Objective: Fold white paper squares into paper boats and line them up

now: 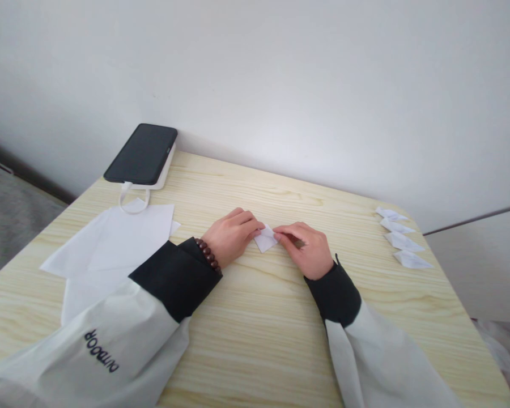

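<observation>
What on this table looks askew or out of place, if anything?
Mildly, the loose white sheets on the left: they overlap at uneven angles, while the four folded papers on the right lie in a neat row. Nothing looks spilled or damaged.

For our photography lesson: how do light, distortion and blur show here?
Head view: soft light, wall palest near its middle; head view: left sleeve seemingly stretched by a wide lens; head view: fine creases on the folded paper indistinct.

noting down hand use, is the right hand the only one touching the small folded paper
No, the fingers of the left hand also touch the small folded paper.
</observation>
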Demonstrator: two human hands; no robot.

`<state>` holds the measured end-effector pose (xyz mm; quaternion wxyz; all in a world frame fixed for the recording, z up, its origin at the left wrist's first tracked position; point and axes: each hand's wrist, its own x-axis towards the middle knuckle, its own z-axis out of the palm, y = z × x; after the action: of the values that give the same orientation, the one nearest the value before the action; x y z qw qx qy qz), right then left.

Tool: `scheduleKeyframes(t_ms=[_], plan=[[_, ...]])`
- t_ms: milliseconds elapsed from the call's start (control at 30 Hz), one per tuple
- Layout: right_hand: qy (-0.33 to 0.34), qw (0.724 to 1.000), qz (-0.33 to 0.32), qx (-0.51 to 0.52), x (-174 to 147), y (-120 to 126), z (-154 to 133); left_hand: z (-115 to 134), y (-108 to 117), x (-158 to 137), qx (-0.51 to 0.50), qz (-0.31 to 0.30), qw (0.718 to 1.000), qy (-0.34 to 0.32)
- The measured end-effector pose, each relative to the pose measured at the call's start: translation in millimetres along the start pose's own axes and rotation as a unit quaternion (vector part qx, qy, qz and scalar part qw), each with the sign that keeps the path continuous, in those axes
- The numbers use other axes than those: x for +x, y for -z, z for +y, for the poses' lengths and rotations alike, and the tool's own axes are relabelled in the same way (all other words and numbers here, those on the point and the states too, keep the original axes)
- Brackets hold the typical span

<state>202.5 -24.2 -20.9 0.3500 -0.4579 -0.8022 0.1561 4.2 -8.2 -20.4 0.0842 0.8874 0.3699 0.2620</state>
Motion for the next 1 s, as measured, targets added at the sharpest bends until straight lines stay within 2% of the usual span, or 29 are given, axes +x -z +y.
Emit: scheduleKeyframes(t_ms=[233,667,1000], plan=[[-0.056,0.998,0.013,0.033,-0.5,-3.6,-2.5,-1.5,-3.0,0.0,-0.017,-0.018,0.999,0.025],[-0.085,0.996,0.009,-0.024,4.6,-10.5,-7.3,6.2,0.7,1.1,0.005,-0.05,0.997,0.062],[-0.124,0.991,0.011,-0.04,8.4,-14.5,-10.6,9.4,2.0,1.9,0.002,-0.041,0.991,0.126]])
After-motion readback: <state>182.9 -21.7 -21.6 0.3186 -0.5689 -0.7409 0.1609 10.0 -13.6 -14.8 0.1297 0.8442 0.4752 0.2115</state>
